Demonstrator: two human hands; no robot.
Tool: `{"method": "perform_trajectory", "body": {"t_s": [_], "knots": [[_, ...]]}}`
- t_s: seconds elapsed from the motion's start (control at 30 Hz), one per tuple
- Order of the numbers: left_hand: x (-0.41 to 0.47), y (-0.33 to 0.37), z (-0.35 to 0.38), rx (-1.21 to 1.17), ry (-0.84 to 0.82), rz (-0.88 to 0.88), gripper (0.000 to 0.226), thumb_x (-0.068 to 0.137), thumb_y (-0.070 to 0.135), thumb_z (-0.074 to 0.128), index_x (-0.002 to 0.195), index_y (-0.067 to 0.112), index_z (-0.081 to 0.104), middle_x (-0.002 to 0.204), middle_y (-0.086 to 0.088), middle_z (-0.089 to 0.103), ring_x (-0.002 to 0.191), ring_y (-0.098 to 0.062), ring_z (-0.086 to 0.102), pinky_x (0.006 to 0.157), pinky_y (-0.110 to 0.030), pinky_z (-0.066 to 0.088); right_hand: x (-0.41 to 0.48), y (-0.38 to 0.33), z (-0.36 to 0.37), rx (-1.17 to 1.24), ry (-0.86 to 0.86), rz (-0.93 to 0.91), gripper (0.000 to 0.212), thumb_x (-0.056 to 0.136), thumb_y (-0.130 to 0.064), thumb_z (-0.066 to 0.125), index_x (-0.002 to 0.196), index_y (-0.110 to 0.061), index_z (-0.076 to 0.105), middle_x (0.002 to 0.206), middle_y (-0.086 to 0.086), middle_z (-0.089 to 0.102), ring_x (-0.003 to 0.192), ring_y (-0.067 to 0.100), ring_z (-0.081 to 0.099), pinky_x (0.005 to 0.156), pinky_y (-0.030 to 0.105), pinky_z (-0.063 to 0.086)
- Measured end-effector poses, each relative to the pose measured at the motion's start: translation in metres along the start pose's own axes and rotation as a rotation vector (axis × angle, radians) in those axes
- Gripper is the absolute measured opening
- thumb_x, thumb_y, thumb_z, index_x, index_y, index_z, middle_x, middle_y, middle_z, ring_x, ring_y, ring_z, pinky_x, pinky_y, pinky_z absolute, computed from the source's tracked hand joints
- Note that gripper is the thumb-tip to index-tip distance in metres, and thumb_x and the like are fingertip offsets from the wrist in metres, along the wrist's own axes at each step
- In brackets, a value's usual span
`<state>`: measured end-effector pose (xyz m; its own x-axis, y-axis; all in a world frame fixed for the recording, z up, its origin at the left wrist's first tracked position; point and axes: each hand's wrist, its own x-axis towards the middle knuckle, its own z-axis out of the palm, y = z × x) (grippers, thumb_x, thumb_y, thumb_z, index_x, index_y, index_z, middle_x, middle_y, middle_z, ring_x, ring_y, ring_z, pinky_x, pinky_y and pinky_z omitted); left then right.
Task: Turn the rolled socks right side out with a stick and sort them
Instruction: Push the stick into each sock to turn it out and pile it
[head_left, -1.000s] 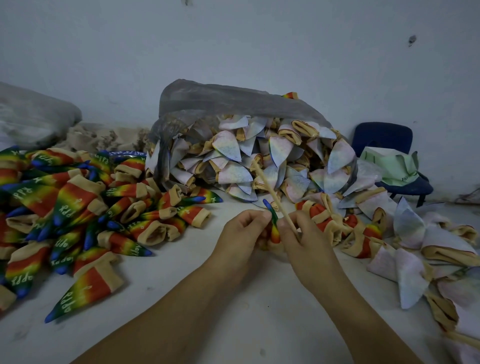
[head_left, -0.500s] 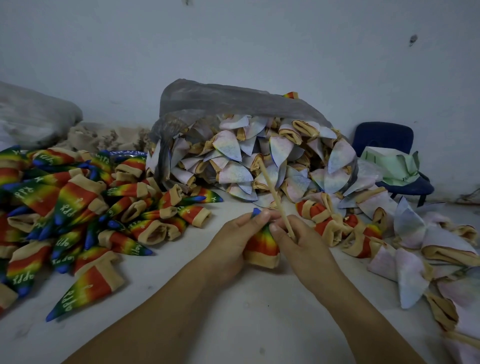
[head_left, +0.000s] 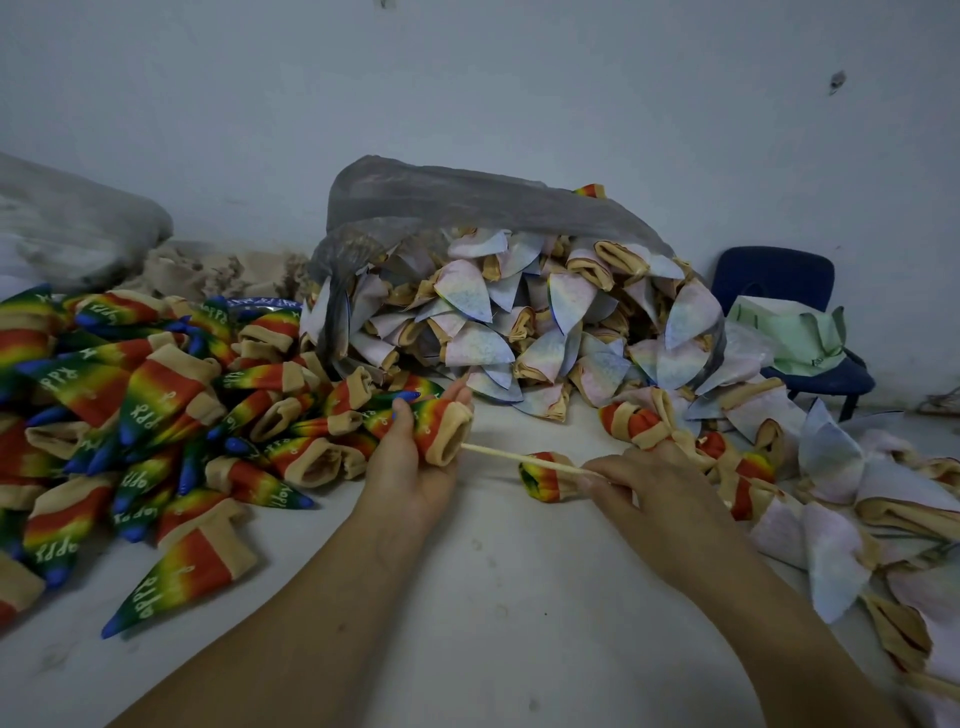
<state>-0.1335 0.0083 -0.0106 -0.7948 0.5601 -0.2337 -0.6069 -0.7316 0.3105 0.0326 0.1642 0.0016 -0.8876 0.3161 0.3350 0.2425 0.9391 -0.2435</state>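
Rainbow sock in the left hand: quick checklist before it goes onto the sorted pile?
1. Rainbow sock turned, print facing out: ok.
2. Left hand grips it round the body: ok.
3. Stick clear of the sock's tan cuff: cannot tell; its tip sits right at the cuff's mouth.
4. Right hand pinches the stick: ok.
5. Sorted pile lies close by on the left: ok.
6. Next rolled sock waits by the right hand's fingertips: ok.

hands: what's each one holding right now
Left hand: grips a rainbow sock.
Right hand: pinches the stick.
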Motion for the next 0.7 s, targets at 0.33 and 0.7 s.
{"method": "perform_trajectory", "body": {"t_s": [0.33,0.7], "knots": [[-0.008,-0.017,0.004,0.280,-0.099,0.106,0.037,0.104,0.021,0.046,0.137,0.004,0.043,0.113,-0.014,0.073,0.103,-0.026,0.072,0.074,-0.033,0.061,0.001,-0.008,0.003,-0.156,0.091,0.055,0.036,0.096,-0.047,0.036,0.121,-0.038,0.060,0.095,-0.010,0.056,0.091,0.010,0.034,0.071,0.028,0.032],[0.001,-0.021,0.000,0.417,-0.040,0.265,0.017,0.100,0.026,0.055,0.115,0.028,0.048,0.114,-0.015,0.072,0.102,-0.026,0.072,0.089,-0.039,0.059,-0.001,-0.014,-0.001,-0.073,0.054,0.056,0.033,0.098,-0.044,0.032,0.108,-0.036,0.062,0.089,-0.011,0.053,0.091,0.007,0.041,0.065,0.026,0.038]]}}
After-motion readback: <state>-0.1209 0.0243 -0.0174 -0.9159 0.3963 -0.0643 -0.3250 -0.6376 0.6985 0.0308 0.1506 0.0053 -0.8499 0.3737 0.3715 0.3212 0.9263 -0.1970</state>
